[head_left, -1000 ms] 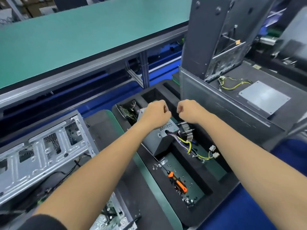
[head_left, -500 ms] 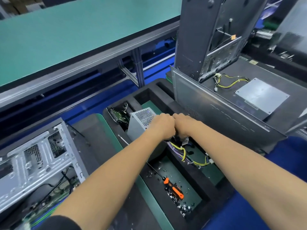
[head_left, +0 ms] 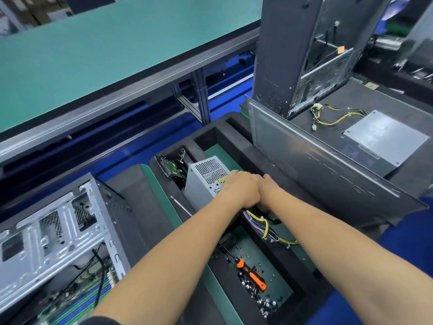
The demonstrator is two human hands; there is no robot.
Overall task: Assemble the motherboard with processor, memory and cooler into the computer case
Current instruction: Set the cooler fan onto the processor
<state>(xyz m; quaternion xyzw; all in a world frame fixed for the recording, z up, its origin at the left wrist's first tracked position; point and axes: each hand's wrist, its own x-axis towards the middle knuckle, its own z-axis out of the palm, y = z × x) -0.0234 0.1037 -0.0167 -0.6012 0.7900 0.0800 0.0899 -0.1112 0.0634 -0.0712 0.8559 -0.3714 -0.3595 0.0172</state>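
An open computer case point(head_left: 58, 233) lies on its side at the left of the desk point(head_left: 131, 200), its motherboard point(head_left: 77, 292) inside. In the black foam tray point(head_left: 234, 127), a grey power supply point(head_left: 206, 181) sits under the worker's left hand point(head_left: 239, 188) and right hand point(head_left: 269, 193), both curled over its wire bundle point(head_left: 264, 224); the grip itself is hidden. An orange screwdriver point(head_left: 253, 275) lies among loose screws point(head_left: 264, 303). No lettering is legible.

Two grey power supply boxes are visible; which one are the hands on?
The perforated power supply standing in the black foam tray. Left hand and right hand rest on it. The other power supply lies flat at right, untouched.
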